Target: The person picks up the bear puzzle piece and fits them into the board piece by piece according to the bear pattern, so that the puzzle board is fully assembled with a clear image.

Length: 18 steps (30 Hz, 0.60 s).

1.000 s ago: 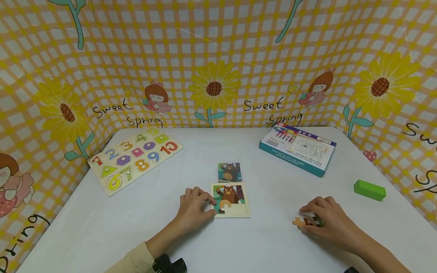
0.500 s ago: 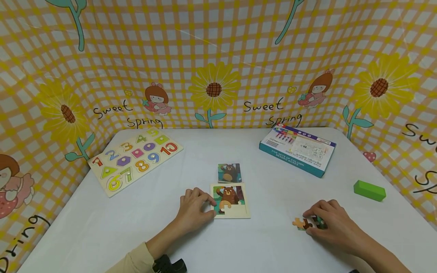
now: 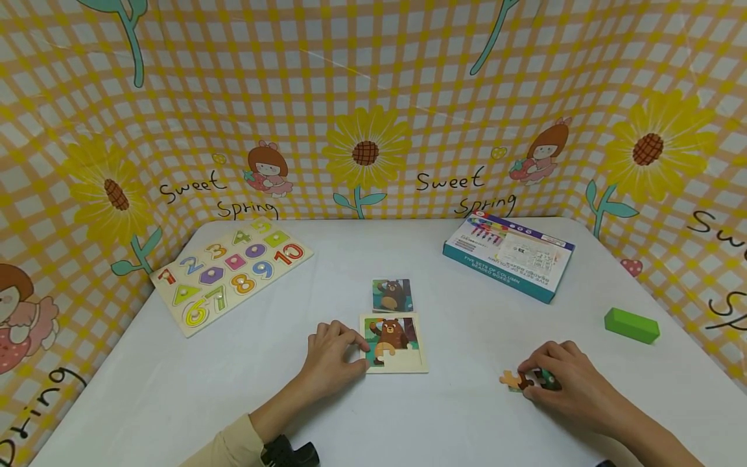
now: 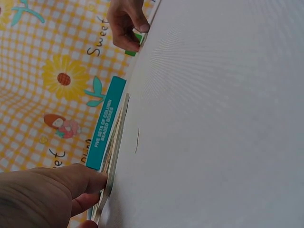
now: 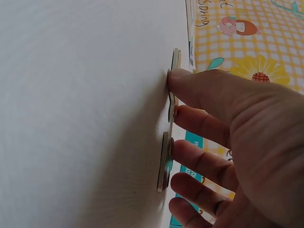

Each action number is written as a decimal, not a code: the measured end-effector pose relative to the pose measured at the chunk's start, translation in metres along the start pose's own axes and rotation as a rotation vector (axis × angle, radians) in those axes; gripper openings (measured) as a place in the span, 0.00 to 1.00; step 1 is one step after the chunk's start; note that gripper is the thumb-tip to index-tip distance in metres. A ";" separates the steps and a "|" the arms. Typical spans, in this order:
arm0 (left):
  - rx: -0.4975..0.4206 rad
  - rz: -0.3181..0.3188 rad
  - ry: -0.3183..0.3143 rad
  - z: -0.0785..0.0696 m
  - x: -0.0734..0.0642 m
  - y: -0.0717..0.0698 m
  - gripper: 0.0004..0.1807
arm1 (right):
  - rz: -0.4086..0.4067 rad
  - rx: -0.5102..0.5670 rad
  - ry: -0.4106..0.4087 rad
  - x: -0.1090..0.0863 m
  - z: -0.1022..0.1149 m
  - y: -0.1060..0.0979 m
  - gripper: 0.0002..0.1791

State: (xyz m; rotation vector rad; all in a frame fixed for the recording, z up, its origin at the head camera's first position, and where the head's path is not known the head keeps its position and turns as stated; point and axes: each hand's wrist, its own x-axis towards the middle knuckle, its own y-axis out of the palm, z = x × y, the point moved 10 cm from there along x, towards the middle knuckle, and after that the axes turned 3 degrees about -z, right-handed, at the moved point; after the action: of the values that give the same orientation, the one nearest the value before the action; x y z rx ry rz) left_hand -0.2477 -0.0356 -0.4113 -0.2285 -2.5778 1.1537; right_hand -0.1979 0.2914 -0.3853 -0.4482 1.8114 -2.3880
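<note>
In the head view, my left hand holds the left edge of a framed bear jigsaw puzzle between thumb and fingers. Bare wood shows in the lower right of its frame. To the right, my right hand pinches an orange and brown jigsaw piece with thumb and index finger, low at the tabletop. A dark green piece lies partly hidden under that hand. The right wrist view shows the thumb on the pinched piece and a second piece beneath the other fingers.
A square bear picture lies just behind the puzzle. At the back left is a wooden number board; at the back right, a bead box. A green block stands beyond my right hand. Patterned cloth walls surround the white table.
My right hand has shifted slightly right and toward me, its thumb and index finger drawing closer round the orange and brown piece. The left hand and the puzzle stay put.
</note>
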 end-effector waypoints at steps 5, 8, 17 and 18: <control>0.000 -0.003 0.002 0.000 0.000 0.000 0.06 | -0.026 -0.002 -0.022 0.000 0.004 -0.003 0.13; 0.002 -0.003 0.004 0.000 0.000 -0.001 0.06 | -0.067 0.006 -0.054 0.002 0.010 -0.009 0.14; -0.009 -0.009 0.009 -0.001 0.000 -0.001 0.06 | -0.076 0.055 -0.091 0.019 0.037 -0.011 0.15; -0.009 -0.010 0.009 -0.001 0.000 -0.001 0.06 | -0.077 0.056 -0.096 0.021 0.040 -0.010 0.15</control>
State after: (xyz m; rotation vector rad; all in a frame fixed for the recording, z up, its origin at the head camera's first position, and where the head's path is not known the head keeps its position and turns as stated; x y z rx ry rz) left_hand -0.2471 -0.0356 -0.4098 -0.2224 -2.5740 1.1357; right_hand -0.2050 0.2518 -0.3628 -0.6258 1.7122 -2.4143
